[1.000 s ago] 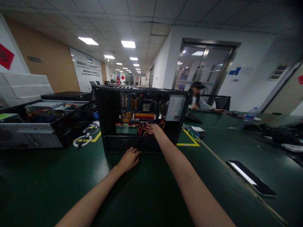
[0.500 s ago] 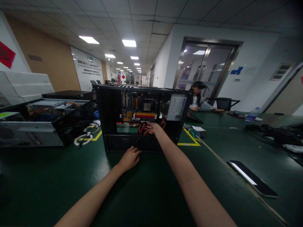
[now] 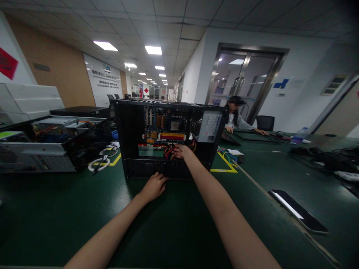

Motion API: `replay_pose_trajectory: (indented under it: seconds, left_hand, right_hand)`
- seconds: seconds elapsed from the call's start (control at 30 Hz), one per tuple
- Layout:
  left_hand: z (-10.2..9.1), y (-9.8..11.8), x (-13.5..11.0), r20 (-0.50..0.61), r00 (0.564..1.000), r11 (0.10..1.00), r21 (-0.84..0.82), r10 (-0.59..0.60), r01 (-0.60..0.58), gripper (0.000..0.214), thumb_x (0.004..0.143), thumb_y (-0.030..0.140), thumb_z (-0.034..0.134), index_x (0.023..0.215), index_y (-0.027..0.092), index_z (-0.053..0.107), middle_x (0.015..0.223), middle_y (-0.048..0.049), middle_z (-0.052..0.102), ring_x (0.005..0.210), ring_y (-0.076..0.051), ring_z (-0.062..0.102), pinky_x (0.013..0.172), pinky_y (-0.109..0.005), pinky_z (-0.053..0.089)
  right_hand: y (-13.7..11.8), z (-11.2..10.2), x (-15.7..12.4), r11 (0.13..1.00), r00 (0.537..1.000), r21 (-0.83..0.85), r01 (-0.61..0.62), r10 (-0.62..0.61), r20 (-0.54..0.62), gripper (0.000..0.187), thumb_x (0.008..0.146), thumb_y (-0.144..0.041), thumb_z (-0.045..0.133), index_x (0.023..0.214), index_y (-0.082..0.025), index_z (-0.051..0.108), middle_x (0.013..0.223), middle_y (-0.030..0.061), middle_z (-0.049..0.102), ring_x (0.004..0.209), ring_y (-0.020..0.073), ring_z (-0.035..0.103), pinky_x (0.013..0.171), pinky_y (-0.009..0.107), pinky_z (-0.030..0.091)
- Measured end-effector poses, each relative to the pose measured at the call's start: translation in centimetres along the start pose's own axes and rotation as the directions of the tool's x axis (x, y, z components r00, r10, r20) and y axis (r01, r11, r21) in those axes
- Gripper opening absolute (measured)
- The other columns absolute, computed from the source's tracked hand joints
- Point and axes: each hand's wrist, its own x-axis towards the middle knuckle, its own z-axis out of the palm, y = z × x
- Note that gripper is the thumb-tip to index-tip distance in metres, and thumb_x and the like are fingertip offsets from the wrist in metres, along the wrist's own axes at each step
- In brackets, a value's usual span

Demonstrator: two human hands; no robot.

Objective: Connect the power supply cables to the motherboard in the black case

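A black computer case (image 3: 146, 170) stands upright before me with its open side facing me. Inside it are a motherboard (image 3: 157, 121) and, at upper right, a power supply (image 3: 209, 127). My right hand (image 3: 180, 151) reaches into the case, its fingers closed on a bundle of red, yellow and black power cables (image 3: 168, 152). Part of the bundle is hidden behind those fingers. On the table at the case's lower front edge lies my left hand (image 3: 154, 186), fingers stretched out and touching the bottom edge, holding nothing.
Another opened computer case (image 3: 50, 153) lies at left, beside a coiled white cable (image 3: 98, 164). A phone (image 3: 298, 211) lies at right, near a heap of black cables (image 3: 316, 157). Across the green table a person (image 3: 234, 117) sits by a flat black panel (image 3: 255, 136) and a water bottle (image 3: 299, 135).
Across the table, the person's black panel has come down from a raised tilt to lie flat. My two hands and the case stay almost exactly where they were.
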Motion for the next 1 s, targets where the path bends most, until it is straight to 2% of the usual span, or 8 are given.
replay_pose_trajectory:
  seconds: [0.63,0.87,1.0]
  left_hand:
    - [-0.07,-0.02,-0.03,0.008,1.000,1.000,-0.004,0.003,-0.003,0.031,0.081,0.017,0.044,0.111,0.019,0.050,0.095,-0.0067,0.053,0.092,-0.020,0.046,0.084,-0.034,0.036]
    - [0.17,-0.19,-0.10,-0.003,1.000,1.000,-0.005,0.008,-0.008,0.032,0.081,0.017,0.044,0.112,0.019,0.049,0.096,-0.0064,0.053,0.092,-0.020,0.046,0.085,-0.034,0.036]
    - [0.12,-0.17,-0.11,-0.007,1.000,1.000,-0.001,0.010,-0.010,0.031,0.081,0.018,0.044,0.112,0.019,0.049,0.096,-0.0062,0.053,0.091,-0.020,0.046,0.083,-0.033,0.036]
  right_hand:
    - [-0.13,0.01,0.04,1.000,1.000,-0.007,-0.003,0.004,0.017,0.011,0.083,-0.024,0.039,0.075,-0.018,0.041,0.055,-0.0026,0.050,0.040,0.0088,0.048,0.042,0.018,0.033]
    - [-0.09,-0.04,0.45,1.000,1.000,-0.003,-0.008,0.008,0.014,0.010,0.083,-0.025,0.038,0.075,-0.018,0.041,0.051,-0.0042,0.045,0.039,0.0082,0.046,0.039,0.017,0.030]
    - [-0.02,0.03,0.62,0.997,0.997,-0.074,-0.031,0.036,0.063,0.011,0.081,-0.024,0.039,0.072,-0.017,0.040,0.050,-0.0033,0.045,0.039,0.0078,0.045,0.039,0.016,0.030]
